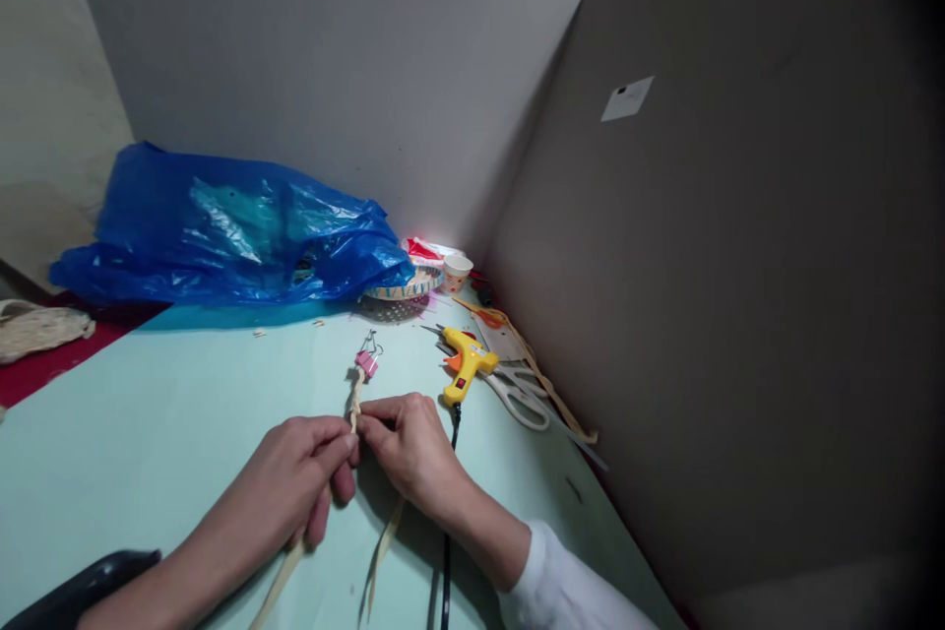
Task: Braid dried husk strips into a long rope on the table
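Observation:
A short pale braid of flat, straw-like strips runs down from a pink binder clip on the table. My left hand pinches the lower end of the braid, and one loose strip trails out below its palm toward me. On the other side, my right hand is closed with thumb and forefinger at the braid's edge, just above the left fingertips. Another loose strip hangs below the right hand. The exact crossing of strips between the fingers is hidden.
A yellow glue gun lies right of the clip, its black cord passing under my right wrist. Scissors lie beside it. Behind are a blue plastic bag, a woven basket and a paper cup. Grey partitions enclose the table.

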### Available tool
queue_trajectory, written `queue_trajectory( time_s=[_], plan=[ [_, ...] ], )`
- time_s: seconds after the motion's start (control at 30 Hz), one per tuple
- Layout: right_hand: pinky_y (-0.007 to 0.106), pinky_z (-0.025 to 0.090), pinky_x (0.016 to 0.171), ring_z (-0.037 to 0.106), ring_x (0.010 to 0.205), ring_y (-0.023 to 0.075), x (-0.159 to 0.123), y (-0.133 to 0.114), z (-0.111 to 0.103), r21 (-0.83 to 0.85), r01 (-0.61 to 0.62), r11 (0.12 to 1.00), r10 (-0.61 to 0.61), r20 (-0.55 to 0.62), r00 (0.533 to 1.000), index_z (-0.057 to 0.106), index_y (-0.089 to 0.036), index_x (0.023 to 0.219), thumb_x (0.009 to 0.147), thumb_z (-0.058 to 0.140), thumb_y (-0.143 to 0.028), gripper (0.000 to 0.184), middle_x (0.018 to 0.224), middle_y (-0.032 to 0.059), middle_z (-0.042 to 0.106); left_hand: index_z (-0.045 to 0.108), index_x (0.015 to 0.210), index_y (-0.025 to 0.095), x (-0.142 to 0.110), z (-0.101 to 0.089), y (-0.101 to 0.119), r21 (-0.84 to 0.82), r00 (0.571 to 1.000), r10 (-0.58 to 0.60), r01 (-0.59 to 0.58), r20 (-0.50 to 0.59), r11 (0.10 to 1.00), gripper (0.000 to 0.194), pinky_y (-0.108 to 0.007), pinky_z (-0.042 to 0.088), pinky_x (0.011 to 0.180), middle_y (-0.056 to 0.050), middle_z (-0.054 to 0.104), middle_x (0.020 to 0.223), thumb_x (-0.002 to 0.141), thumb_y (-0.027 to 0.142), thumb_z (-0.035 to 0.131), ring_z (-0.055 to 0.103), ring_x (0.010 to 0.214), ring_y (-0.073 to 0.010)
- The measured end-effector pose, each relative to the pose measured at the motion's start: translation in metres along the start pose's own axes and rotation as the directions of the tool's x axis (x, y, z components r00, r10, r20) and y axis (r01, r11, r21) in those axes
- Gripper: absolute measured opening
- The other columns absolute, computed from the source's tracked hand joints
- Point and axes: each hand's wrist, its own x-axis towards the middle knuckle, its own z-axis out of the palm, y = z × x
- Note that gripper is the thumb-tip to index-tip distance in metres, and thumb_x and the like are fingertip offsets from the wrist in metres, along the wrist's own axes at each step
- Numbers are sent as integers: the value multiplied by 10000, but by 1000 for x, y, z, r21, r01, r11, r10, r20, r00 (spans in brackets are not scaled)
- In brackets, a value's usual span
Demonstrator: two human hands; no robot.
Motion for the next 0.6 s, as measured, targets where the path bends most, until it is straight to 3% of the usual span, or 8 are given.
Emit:
queue_trajectory(
  time_s=[0.1,0.17,0.23,0.33,0.43,0.53,0.6],
  plan=[
    [199,300,544,436,561,90,2,3,0,71,-2,997,1,18,1000,622,-152,607,823,502,-142,246,553,-41,514,538,563,243,-8,4,5,171,997,63,-55,-41,984,402,-262,356,451,19,505,312,804,538,410,455,320,-152],
    [196,292,546,421,583,91,4,6,1,133,-24,991,21,27,999,661,-147,634,812,529,-161,223,558,-44,479,520,558,251,-11,5,7,285,990,123,-100,-65,953,416,-286,396,521,10,523,344,843,512,365,515,357,-176],
    [196,300,554,411,593,94,6,7,2,216,-87,973,81,39,996,727,-146,704,795,564,-181,190,581,-42,495,507,585,257,-12,6,7,420,977,200,-150,-77,895,397,-322,413,574,-28,605,450,872,469,336,590,426,-217],
    [206,318,560,403,566,94,8,5,3,362,-188,913,177,64,982,784,-137,814,775,573,-176,217,595,-34,534,592,752,242,-12,7,5,614,950,304,-199,-70,764,352,-390,416,680,-145,758,766,911,380,311,716,699,-332],
    [214,308,551,389,557,96,8,2,4,416,-178,892,168,61,984,775,-120,758,776,609,-203,186,564,-32,509,655,926,206,-16,9,5,706,957,290,-184,-32,684,393,-431,402,742,-209,777,952,937,302,275,728,893,-406],
    [214,343,581,449,597,109,7,1,5,426,-153,891,145,52,988,760,-122,710,781,628,-208,173,602,-14,570,685,858,216,-20,3,12,734,964,265,-191,16,652,392,-415,382,722,-181,785,931,936,349,325,723,865,-396],
    [214,349,589,456,594,111,5,1,6,405,-176,897,173,46,984,761,-128,703,786,615,-193,181,603,-11,589,655,701,229,-18,-9,16,713,962,271,-161,-42,682,419,-395,369,695,-139,770,806,918,455,377,697,787,-354]
  ],
)
